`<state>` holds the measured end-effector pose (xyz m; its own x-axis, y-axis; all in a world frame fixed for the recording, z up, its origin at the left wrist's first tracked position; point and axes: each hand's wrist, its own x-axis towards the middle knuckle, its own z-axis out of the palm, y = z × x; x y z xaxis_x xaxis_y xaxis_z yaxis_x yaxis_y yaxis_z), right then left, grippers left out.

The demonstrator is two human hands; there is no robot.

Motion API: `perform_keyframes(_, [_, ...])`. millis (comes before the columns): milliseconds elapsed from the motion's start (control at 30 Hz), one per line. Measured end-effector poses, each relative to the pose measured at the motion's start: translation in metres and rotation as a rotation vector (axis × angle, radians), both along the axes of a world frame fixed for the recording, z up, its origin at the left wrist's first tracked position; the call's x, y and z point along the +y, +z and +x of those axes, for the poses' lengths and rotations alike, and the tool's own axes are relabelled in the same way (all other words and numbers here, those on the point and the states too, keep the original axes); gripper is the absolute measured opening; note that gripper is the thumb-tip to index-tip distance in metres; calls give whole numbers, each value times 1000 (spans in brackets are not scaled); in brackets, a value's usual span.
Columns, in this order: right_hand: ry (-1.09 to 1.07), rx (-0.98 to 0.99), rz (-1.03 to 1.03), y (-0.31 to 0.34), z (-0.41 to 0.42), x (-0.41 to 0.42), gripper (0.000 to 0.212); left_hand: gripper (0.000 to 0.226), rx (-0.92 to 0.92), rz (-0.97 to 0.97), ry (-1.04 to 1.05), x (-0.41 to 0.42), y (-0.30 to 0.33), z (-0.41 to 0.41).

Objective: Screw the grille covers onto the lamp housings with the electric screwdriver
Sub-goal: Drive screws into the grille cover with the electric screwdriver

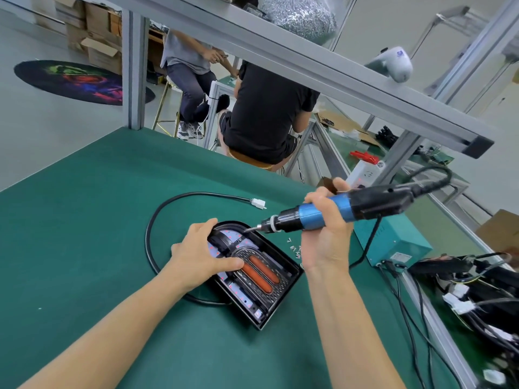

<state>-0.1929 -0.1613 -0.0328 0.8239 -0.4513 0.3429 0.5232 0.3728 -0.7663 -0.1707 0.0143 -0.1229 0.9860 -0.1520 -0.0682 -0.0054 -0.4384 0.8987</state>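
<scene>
A black arch-shaped lamp housing (283,287) lies on the green table mat. Inside it sits a dark grille cover (276,290) around two orange tubes. My left hand (200,255) rests on the housing's rounded far end, fingers curved over the rim and thumb on the grille. My right hand (327,234) grips a blue and black electric screwdriver (345,207). Its bit tip touches down inside the housing near the curved far edge. Several loose screws (295,248) lie on the mat just right of the housing.
The housing's black cable (157,220) loops around my left hand and ends in a white plug (258,204). A teal power box (393,242) stands at the right, with tangled wires and connectors (477,293) beyond. Two people sit at the far bench.
</scene>
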Motion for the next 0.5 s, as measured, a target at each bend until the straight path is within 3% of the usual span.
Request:
perform_keyframes(133, [-123, -18, 196, -1, -16, -21, 35, 98, -110, 196, 30, 4, -3, -1])
perform_keyframes(267, [-213, -24, 373, -8, -43, -50, 32, 103, -73, 230, -22, 6, -1, -2])
perform_keyframes(367, [-282, -5, 406, -15, -62, -69, 32, 107, -52, 272, -31, 6, 6, 0])
perform_keyframes(500, [-362, 13, 375, -26, -81, -85, 32, 82, -228, 347, 37, -10, 21, 6])
